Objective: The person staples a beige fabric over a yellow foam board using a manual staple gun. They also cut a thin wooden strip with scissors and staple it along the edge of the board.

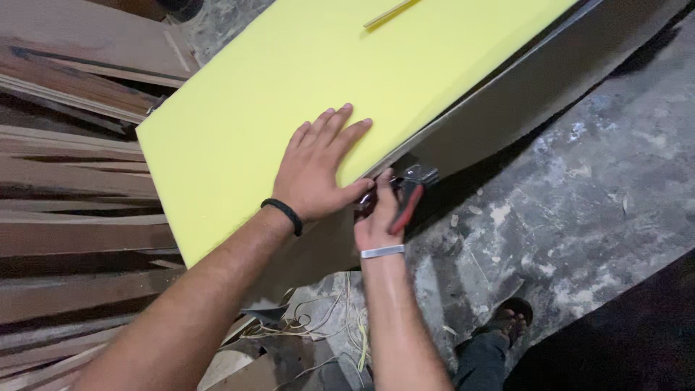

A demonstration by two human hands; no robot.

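A large yellow foam sheet [304, 72] lies on a grey board [536, 80] that slants across the view. My left hand [318, 170] rests flat on the foam near its right edge, fingers spread, a black band on the wrist. My right hand [378, 217], with a pale wristband, grips a metal staple gun with a red handle [409, 190], held against the board's edge just below the foam. The tool's nose is partly hidden by my fingers.
Wooden planks [65, 181] are stacked at the left. The floor [579, 217] at the right is stained grey concrete. Scraps, strings and offcuts [318, 326] lie below the board. My sandalled foot [510, 318] stands at the bottom. A thin wooden stick [387, 13] lies on the foam.
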